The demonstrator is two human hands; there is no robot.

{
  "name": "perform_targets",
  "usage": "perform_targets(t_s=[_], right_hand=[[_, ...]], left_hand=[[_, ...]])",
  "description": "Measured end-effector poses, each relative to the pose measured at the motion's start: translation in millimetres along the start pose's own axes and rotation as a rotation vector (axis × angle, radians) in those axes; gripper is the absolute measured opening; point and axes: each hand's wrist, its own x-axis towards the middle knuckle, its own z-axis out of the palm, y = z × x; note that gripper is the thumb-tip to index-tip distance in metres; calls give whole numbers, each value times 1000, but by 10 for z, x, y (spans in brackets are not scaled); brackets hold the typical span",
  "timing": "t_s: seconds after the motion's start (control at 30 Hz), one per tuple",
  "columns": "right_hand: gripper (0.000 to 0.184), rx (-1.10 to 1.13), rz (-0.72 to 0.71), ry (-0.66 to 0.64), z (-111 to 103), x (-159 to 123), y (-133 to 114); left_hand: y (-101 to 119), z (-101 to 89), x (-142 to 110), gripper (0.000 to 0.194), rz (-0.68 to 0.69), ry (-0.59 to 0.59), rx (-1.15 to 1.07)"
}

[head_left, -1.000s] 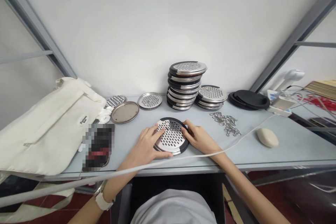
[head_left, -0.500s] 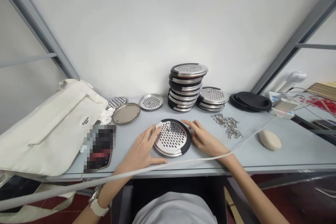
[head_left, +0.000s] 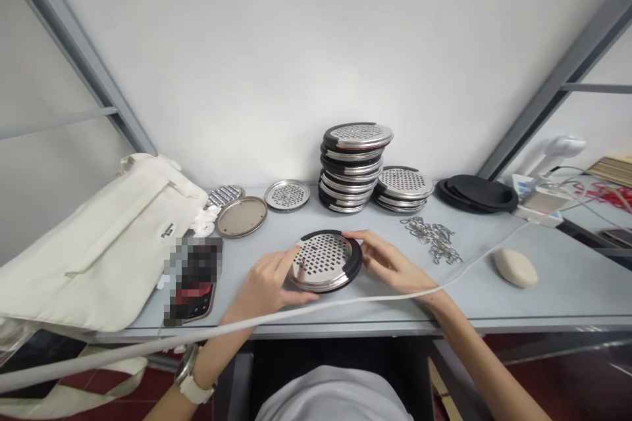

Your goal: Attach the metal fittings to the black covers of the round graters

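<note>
Between my two hands, close to the table's front edge, is a round grater [head_left: 320, 260] with a perforated silver face and a black rim along its far and right side. My left hand [head_left: 269, 279] grips its left side, fingers at the upper left edge and thumb along the near edge. On the right side, my right hand [head_left: 388, 264] has its index finger along the black rim, with the other fingers curled at the edge and partly hidden. The grater looks slightly tilted, its silver and black layered edge showing at the front.
Behind stand a tall stack of similar graters [head_left: 353, 168] and a shorter stack [head_left: 402, 189]. Loose metal discs [head_left: 241, 217] lie left; black round parts [head_left: 476, 193], metal hooks [head_left: 432, 237] and a beige rounded object [head_left: 515, 268] lie right. A white cable [head_left: 345, 304] crosses the front. A white bag [head_left: 99, 243] stands left.
My left fingers have moved off the grater's face to its edge, and my right hand has closed in on the rim. The grater has tilted a little, and the view has shifted slightly.
</note>
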Motion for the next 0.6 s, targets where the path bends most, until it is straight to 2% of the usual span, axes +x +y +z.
perform_targets(t_s=[0.13,0.23,0.37,0.43,0.5,0.6], right_hand=[[50,-28,12,45,40,34,-68],[36,-100,27,157,99,131,-109],[29,-147,35,238,198,297,-115],[29,-174,58,272,257,365,-98],[34,-218,104,291,320,405,-74],[41,-253,215,275,400,402,-32]], left_hand=[[56,-63,-6,61,-169,24,-159],[103,-150,38,45,-308,14,-272],[119,-174,140,41,-476,79,-413],[93,-130,167,41,-582,41,-570],[53,-68,165,45,-665,-61,-714],[-3,8,134,46,-709,-101,-720]])
